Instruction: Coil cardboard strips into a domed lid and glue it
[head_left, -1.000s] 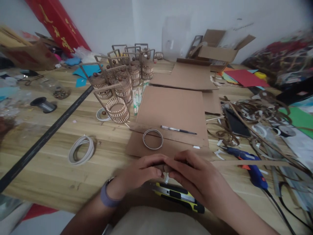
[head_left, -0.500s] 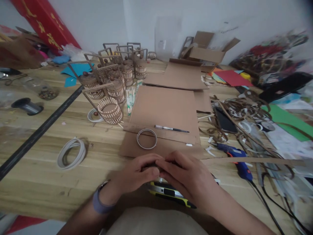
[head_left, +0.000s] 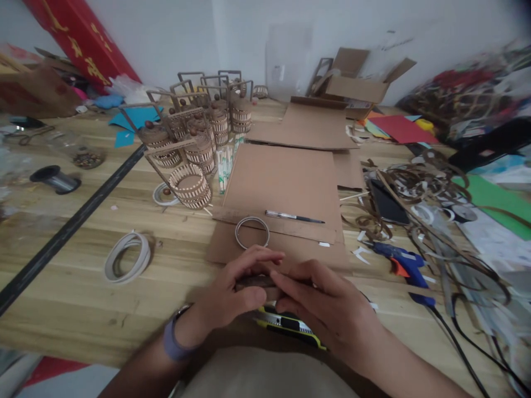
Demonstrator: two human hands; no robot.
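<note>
Between my two hands, low in the middle of the head view, is a small flat brown round piece (head_left: 254, 282), partly hidden by fingers. My left hand (head_left: 224, 296) curls around its left side, thumb in front and fingers behind. The fingertips of my right hand (head_left: 334, 304) press on its right side. From beside my right hand a thin brown strip (head_left: 385, 284) stretches right, over to the glue gun. A yellow and black utility knife (head_left: 290, 327) lies below the hands, partly covered. Just beyond my left fingers a narrow ring (head_left: 237, 235) rests on cardboard.
Ahead lies flat cardboard (head_left: 286, 174) with a pen (head_left: 294, 216) on it. Several small slatted baskets (head_left: 191, 190) with handles stand at back left. A coil of pale strip (head_left: 108, 265) is at left. At right are a blue glue gun (head_left: 400, 258), a phone (head_left: 388, 202) and tangled brown strips.
My left fingers have lifted and opened somewhat, so more of the brown piece shows. The brown strip at right hangs lower, and the whole view has shifted slightly.
</note>
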